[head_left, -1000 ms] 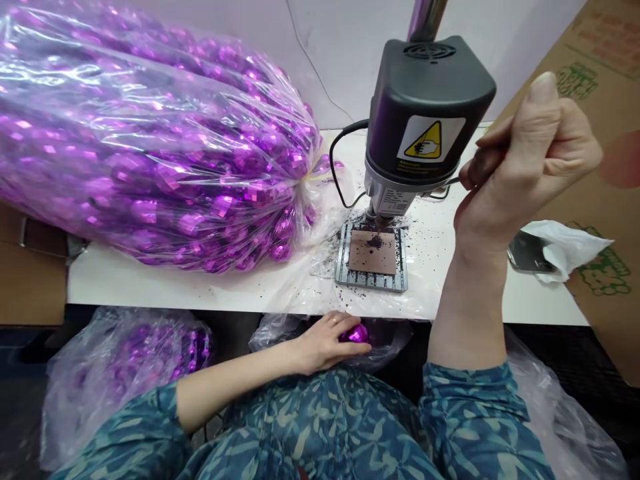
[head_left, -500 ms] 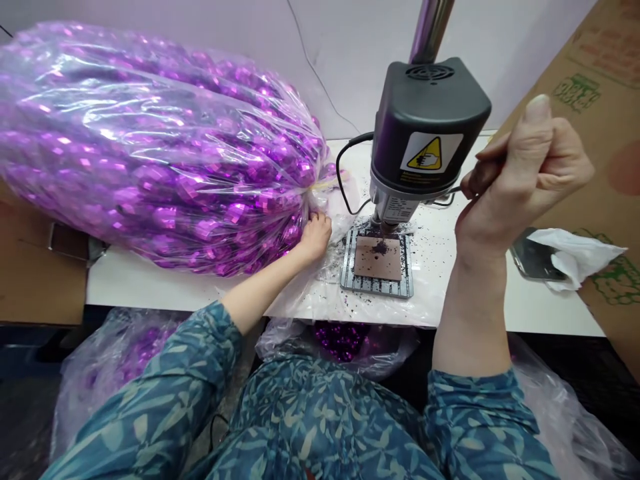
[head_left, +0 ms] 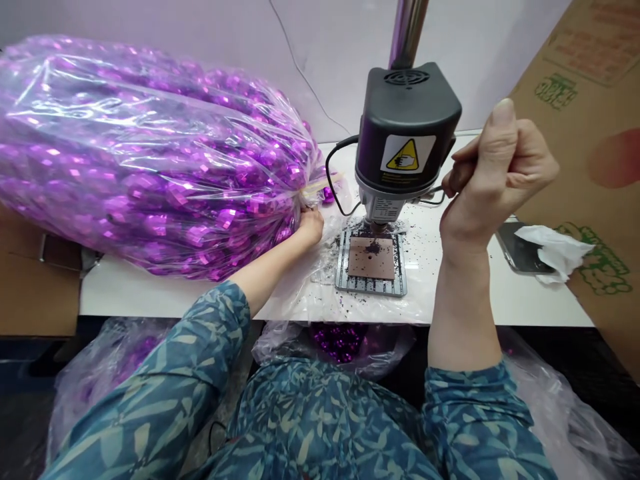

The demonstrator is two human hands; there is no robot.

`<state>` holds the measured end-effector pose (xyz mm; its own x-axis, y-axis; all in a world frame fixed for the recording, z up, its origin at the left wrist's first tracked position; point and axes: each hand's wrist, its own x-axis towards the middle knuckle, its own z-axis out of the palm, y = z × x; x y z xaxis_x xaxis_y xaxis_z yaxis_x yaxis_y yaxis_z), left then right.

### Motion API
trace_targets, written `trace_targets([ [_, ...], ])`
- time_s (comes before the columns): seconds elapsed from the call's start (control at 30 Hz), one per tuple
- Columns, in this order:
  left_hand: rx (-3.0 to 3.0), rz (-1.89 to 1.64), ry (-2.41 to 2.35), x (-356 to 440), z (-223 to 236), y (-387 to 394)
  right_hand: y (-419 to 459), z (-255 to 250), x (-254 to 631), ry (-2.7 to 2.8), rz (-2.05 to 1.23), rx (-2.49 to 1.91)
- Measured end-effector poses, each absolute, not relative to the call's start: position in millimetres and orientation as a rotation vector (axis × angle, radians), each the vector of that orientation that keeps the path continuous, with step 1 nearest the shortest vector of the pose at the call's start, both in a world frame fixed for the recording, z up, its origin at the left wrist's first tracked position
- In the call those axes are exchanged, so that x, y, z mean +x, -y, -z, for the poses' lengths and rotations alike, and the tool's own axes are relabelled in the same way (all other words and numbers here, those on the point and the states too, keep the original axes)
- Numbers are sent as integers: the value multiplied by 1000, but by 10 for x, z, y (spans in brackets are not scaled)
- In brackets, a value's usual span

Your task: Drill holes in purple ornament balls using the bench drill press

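My left hand (head_left: 311, 225) is closed at the gathered neck of a big clear plastic bag (head_left: 165, 160) full of shiny purple faceted balls. Its fingertips are hidden against the bag. A yellowish tie (head_left: 320, 183) cinches the neck, and a purple ball (head_left: 328, 195) shows just beyond it. My right hand (head_left: 500, 173) is wrapped round the feed lever (head_left: 438, 190) of a small black drill press (head_left: 407, 113), thumb pointing up. Below the drill head, a brown board (head_left: 373, 268) with a small hole lies on the slotted metal base (head_left: 400, 287), strewn with dark shavings (head_left: 374, 247).
A phone (head_left: 523, 250) with a crumpled white tissue (head_left: 557, 250) on it lies right of the press. Cardboard boxes stand at the right (head_left: 600, 160) and left (head_left: 37, 280). Below the white table's edge (head_left: 200, 303) hangs an open plastic bag with purple pieces (head_left: 340, 341).
My left hand has moved slightly up against the bag's neck, its fingers now less visible. A purple ball now shows beyond the neck. My right hand stays on the lever; the view has shifted slightly.
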<state>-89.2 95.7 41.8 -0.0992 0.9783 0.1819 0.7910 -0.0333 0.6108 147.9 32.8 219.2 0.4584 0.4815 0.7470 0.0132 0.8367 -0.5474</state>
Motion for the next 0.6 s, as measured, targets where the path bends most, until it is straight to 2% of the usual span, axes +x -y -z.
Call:
trace_targets([
  [0.17, 1909, -495, -2127, -870, -632, -736, -329, -2173, 1487, 1081, -280, -576],
  [0.23, 1980, -452, -2116, -868, -708, -556, -303, -2168, 1489, 1082, -305, -551],
  [0.33, 1967, -806, -1942, -884, -745, -192, -265, -2161, 1489, 1082, -316, -528],
  [0.43, 1504, -1244, -1498, -882, -698, 155, -257, -2159, 1482, 1081, -294, -569],
  [0.53, 1002, -1286, -1101, -812, -630, 352, -279, -2160, 1474, 1068, -265, -582],
  [0.6, 824, -1276, -1011, -733, -592, 398, -294, -2155, 1473, 1067, -248, -587],
])
